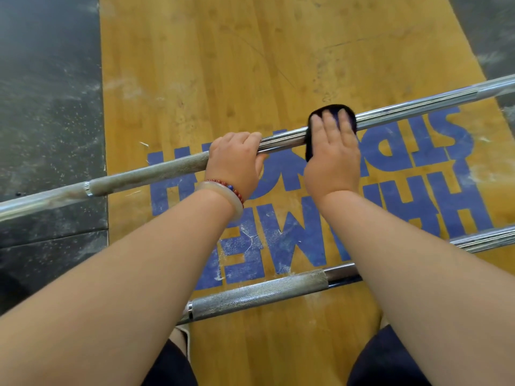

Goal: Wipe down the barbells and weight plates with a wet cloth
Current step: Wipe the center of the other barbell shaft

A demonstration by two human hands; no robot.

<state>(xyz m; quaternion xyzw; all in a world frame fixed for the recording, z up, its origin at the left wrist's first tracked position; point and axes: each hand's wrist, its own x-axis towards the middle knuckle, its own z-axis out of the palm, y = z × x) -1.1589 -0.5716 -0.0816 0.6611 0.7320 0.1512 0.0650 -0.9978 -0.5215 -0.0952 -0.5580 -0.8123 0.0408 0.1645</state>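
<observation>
dark cloth drapes over the smooth middle of the far barbell on the wooden platform, so press it round the shaft and draw it along in long, overlapping passes. your right hand lies flat on the cloth, fingers straight and close together, while your left hand curls round the same bar just beside it, steadying it; the near barbell lies untouched by your knees
</observation>
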